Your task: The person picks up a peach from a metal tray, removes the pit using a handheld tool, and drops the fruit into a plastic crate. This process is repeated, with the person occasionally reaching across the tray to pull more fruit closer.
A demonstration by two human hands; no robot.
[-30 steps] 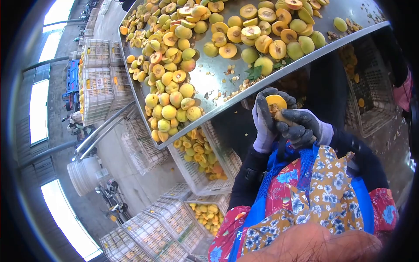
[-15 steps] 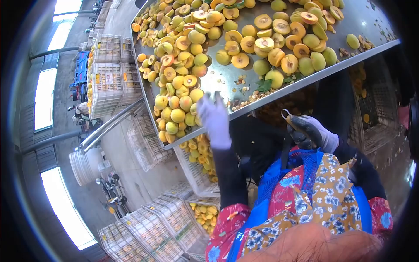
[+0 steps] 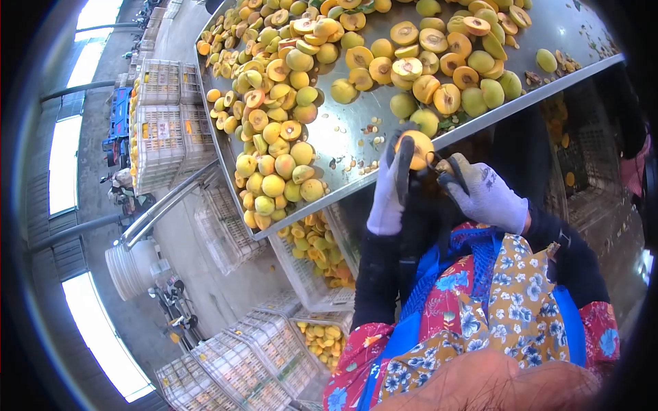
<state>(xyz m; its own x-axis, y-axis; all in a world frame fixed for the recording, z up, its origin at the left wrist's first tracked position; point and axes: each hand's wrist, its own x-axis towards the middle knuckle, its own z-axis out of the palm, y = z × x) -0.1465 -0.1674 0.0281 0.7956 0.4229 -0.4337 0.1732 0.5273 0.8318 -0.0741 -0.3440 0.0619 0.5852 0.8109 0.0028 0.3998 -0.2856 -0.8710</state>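
My left hand (image 3: 391, 183), in a light glove with dark fingers, grips a yellow peach half (image 3: 418, 152) just past the metal table's near edge. The cut face is turned toward my right hand (image 3: 485, 196). That gloved hand is closed around a pitting tool with a looped metal tip (image 3: 431, 162), which is at the fruit's edge; the handle is mostly hidden by the fingers. Beyond the hands, cut peach halves (image 3: 447, 99) lie on the table, many with cut faces up. Another pile of peaches (image 3: 273, 183) sits at the table's left corner.
The metal table (image 3: 339, 145) has a raised rim and scattered pits. Below its left corner stands a crate of peach halves (image 3: 312, 240). Stacked crates (image 3: 240, 346) stand lower left, more crates (image 3: 161, 130) farther off. A white bucket (image 3: 133, 267) stands on the floor.
My left hand has moved right from the peach pile and now holds a peach half. My right hand has turned and brought the looped tool up to the fruit.
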